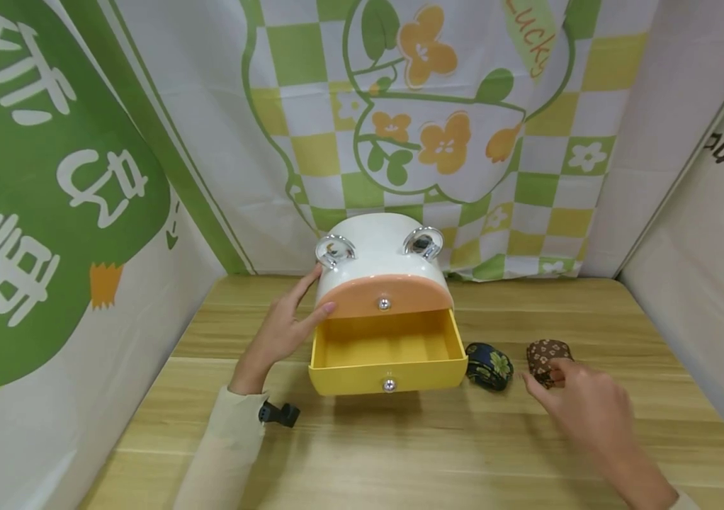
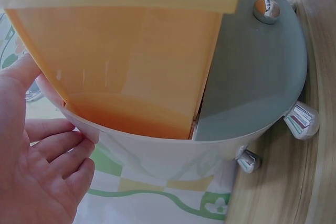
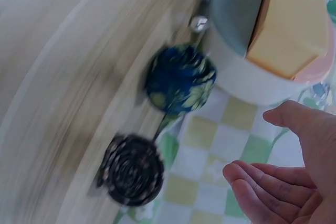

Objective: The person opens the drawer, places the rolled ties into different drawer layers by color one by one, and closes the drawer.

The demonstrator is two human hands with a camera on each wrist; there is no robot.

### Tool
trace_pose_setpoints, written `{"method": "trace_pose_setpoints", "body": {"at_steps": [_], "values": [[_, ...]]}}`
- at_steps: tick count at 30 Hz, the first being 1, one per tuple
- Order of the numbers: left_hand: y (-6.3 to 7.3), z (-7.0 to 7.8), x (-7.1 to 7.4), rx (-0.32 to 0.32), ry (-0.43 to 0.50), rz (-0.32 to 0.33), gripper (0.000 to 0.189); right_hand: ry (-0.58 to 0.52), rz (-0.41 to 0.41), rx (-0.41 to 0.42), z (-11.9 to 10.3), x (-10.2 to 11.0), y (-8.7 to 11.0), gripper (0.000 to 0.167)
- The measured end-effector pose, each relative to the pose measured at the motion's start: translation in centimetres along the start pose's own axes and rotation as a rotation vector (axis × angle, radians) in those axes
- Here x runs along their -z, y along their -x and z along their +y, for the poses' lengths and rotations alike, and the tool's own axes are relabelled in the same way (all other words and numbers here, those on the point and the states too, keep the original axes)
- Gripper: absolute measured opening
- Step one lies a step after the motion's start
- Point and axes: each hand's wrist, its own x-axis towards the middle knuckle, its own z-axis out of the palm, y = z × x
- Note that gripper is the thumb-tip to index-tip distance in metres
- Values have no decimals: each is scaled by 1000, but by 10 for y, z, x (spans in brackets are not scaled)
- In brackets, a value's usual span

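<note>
A white frog-like drawer box (image 1: pixel 375 244) with shiny ring eyes stands on the table, its yellow drawer (image 1: pixel 352 380) pulled out and bare inside. My left hand (image 1: pixel 275 333) rests against the box's left side, its thumb by the peach upper drawer (image 1: pixel 355 294). In the left wrist view its fingertips (image 2: pixel 81 142) touch the white wall. To the right of the box lies a dark blue flowered fabric roll (image 1: pixel 488 366), with a brown flowered fabric roll (image 1: pixel 548 352) beyond it. My right hand (image 1: pixel 594 407) hovers just in front of the brown roll, fingers apart, holding nothing.
Below the yellow drawer is a grey-green front (image 2: pixel 252 72) with a silver knob; silver feet (image 2: pixel 302 121) support the box. Wood-grain table (image 1: pixel 432 460) lies under everything. Printed cloth (image 1: pixel 311 85) hangs behind, with white cloth on both sides. A black strap piece (image 1: pixel 280 414) sits at the left sleeve.
</note>
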Motion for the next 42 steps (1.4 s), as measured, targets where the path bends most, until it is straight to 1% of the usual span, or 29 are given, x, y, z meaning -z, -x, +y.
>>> {"method": "trace_pose_setpoints", "body": {"at_steps": [3, 5, 10, 12, 13, 14, 16, 19, 22, 23, 26, 33, 35, 42], "values": [[0, 0, 0, -2, 0, -2, 76, 20, -10, -23, 12, -2, -1, 46], [-1, 0, 0, -2, -1, -2, 76, 30, 1, -21, 19, -4, -1, 53], [0, -1, 0, -4, 1, 0, 76, 51, 17, 1, 29, -10, -1, 109], [-1, -1, 0, -5, -2, 0, 76, 63, 18, -4, 31, -11, -1, 124], [-1, -1, 0, -7, -1, -1, 76, 72, 19, -8, 32, -12, -2, 125], [-1, -1, 0, -7, -3, -1, 76, 79, 17, -17, 33, -13, -3, 124], [-2, 0, 1, -8, -2, 0, 76, 87, 5, -35, 35, -14, -4, 113], [-2, 1, 1, -7, 3, 1, 76, 91, -22, -58, 39, -18, -6, 83], [-2, 1, 2, -5, -1, -2, 76, 88, -48, -89, 41, -23, -7, 73], [-2, 1, 1, -4, -2, -3, 76, 87, -59, -104, 42, -24, -7, 72], [-2, 1, 1, -2, -3, -8, 76, 83, -101, -153, 44, -29, -9, 74], [-2, 1, 1, -1, -11, -9, 76, 57, -249, -278, 48, -38, -11, 76], [-2, 2, 1, -4, -10, -9, 76, 46, -281, -301, 49, -40, -12, 76], [-2, 0, 1, 0, -7, -8, 76, 38, -351, -345, 55, -49, -15, 78]]}}
